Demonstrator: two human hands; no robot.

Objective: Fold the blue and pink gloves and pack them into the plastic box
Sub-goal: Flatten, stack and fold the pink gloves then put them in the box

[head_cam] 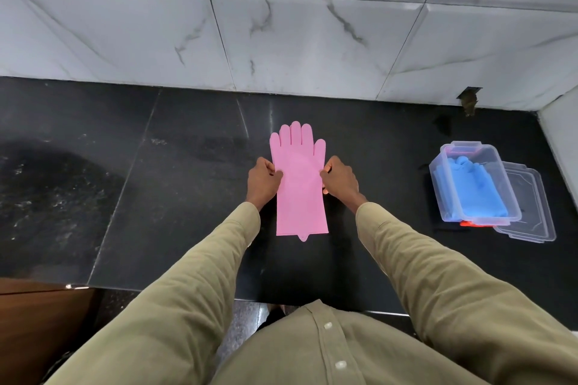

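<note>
A pink glove (300, 184) lies flat on the black counter, fingers pointing toward the wall and cuff toward me. My left hand (262, 180) pinches its left edge at mid-length. On the opposite edge, my right hand (339, 180) pinches at the same height. At the right stands a clear plastic box (438, 189) with blue glove material (478, 191) folded inside it. Whether the pink glove is a single one or two stacked cannot be told.
The box's clear lid (531, 206) lies against its right side, with something red (469, 223) showing under the box's near end. A marble tiled wall (297, 40) rises behind the counter, and a side wall closes the right end. The counter's front edge runs close to my body.
</note>
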